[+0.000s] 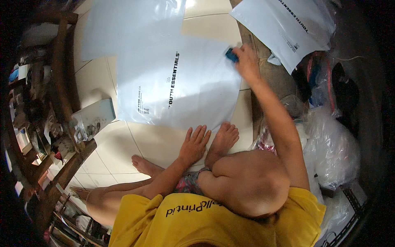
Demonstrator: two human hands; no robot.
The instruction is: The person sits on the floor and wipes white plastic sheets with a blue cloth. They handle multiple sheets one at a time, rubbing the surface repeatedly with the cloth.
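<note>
I see my right hand (247, 61) stretched far forward, fingers closed around a small blue object (231, 54) that presses on the far right edge of a large white plastic mailer bag (177, 82); I cannot tell what the blue thing is. The bag lies flat on the tiled floor (119, 152) and spreads out ahead of both hands, with black print running down its middle. My left hand (193, 144) rests open, palm down and fingers spread, on the floor at the near edge of the bag, just beside my bare foot (222, 140), so the hands are well apart. Another white mailer bag (284, 29) lies beyond and to the right of my right hand, on a wooden surface. A small box with a pale blue side (92, 119) sits on the floor well to the left of my left hand. Clear plastic bags (333, 152) are heaped to the right of my right forearm.
</note>
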